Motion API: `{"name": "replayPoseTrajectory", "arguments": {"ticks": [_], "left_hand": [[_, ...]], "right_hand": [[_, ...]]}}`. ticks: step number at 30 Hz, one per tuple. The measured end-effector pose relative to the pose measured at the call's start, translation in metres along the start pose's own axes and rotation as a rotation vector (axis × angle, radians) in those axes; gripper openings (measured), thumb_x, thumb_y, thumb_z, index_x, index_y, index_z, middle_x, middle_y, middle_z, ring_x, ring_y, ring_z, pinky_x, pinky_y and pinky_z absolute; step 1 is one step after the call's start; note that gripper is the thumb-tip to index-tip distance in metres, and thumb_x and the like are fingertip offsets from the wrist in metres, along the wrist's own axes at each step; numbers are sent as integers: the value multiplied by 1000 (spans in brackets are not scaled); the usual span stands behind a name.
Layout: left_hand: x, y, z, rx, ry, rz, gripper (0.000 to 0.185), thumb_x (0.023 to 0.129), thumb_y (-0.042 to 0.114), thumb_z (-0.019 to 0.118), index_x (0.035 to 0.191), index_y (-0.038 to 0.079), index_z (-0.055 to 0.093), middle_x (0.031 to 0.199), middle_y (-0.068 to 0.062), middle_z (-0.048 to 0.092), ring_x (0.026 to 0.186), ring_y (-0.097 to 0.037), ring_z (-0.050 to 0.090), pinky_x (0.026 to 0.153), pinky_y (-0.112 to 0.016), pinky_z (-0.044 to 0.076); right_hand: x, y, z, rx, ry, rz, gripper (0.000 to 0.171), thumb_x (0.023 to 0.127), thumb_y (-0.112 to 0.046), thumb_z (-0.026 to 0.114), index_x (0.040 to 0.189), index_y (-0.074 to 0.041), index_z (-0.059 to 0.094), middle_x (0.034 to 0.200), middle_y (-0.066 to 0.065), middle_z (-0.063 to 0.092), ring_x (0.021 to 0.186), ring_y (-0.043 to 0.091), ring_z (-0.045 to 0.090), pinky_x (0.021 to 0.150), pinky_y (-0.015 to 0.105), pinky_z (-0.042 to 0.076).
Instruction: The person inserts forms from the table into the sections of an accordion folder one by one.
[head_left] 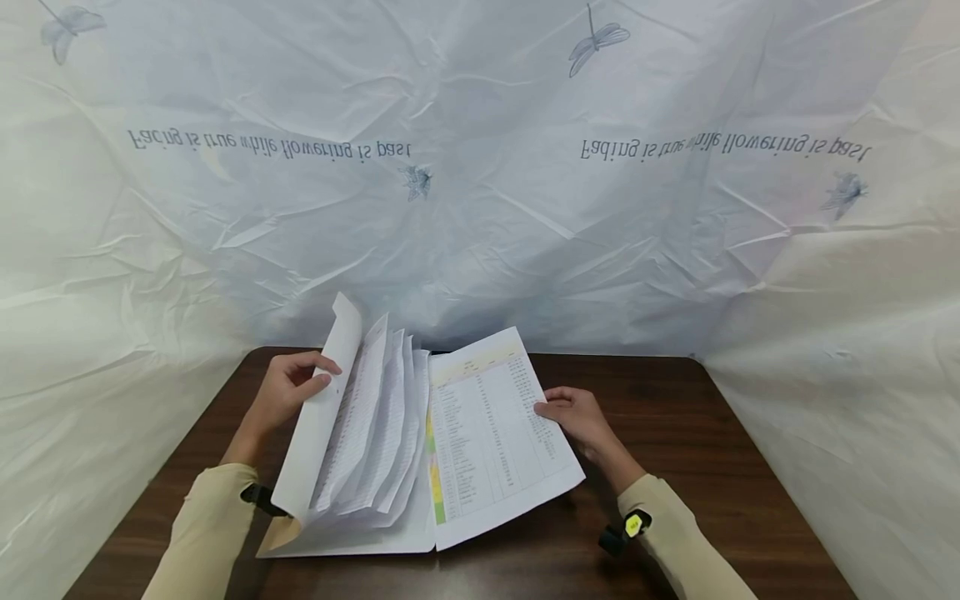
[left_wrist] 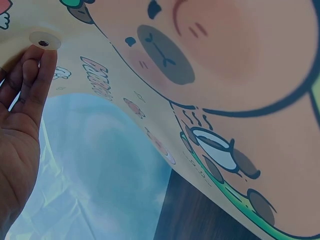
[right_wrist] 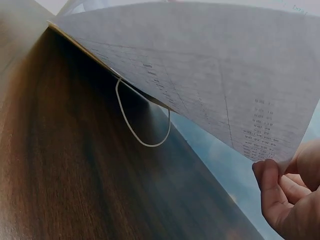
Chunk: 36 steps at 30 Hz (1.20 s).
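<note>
Item: folder (head_left: 352, 533), lying open on the dark wooden tabletop (head_left: 675, 433) in front of you, between your two hands.

Left hand (head_left: 288, 387): your grip is closed on the raised front cover (head_left: 318, 417), thumb on the inner face and fingers behind. The left wrist view shows those fingertips (left_wrist: 42, 55) against the printed outer side, beside a small round button (left_wrist: 44, 40). The cover stands nearly upright, with several loose sheets (head_left: 378, 417) fanned just behind it.

Right hand (head_left: 577, 417): your grip pinches the right edge of the printed sheet (head_left: 487, 425), which is lifted off the tabletop. The right wrist view shows it from below, with an elastic loop (right_wrist: 142, 125) hanging under the folder.

Appearance: white pages dense with fine columns of figures, a yellowish band at the top of the right sheet, coloured tabs (head_left: 433, 467) down the spine; the cover outside carries a cartoon animal face (left_wrist: 200, 50).

Risks, as judged: the fanned sheets look unsecured, so letting the cover tilt further could spill them out of order. Pulling on the pinched edge could crease or tear that sheet. The dangling loop could snag if you slide the folder.
</note>
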<state>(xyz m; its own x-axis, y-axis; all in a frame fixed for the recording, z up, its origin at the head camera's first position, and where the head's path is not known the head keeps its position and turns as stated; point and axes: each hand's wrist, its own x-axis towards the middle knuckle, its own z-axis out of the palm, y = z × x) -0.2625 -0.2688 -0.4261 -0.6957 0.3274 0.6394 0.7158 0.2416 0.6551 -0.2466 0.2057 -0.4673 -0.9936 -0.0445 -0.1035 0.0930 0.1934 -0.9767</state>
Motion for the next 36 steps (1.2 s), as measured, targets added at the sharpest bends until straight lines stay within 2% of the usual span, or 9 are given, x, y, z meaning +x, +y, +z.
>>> {"name": "replayPoseTrajectory", "arguments": {"ticks": [13,25,36], "left_hand": [[0,-1,0,-1,-1,9,21,87,-15,62,98,-1,74,82,-14,66,50,-5,43,48,-27,41],[-2,0,-2,-7,5,3,21,88,-14,62,98,-1,74,81,-11,66,50,-6,44,48,-26,42],[-3,-1,-2,-5,13,-11,20,88,-13,62,98,0,74,82,-12,67,51,-5,47,49,-26,43]], "right_hand": [[9,-3,4,1,41,-40,32,94,-12,72,120,5,65,102,18,74,76,23,73,63,34,58],[6,-5,9,-19,-25,-31,32,92,-10,74,118,7,65,99,18,75,71,23,73,59,34,57],[6,1,18,18,59,-20,30,94,-10,73,118,7,66,101,19,74,76,21,72,64,33,57]]}}
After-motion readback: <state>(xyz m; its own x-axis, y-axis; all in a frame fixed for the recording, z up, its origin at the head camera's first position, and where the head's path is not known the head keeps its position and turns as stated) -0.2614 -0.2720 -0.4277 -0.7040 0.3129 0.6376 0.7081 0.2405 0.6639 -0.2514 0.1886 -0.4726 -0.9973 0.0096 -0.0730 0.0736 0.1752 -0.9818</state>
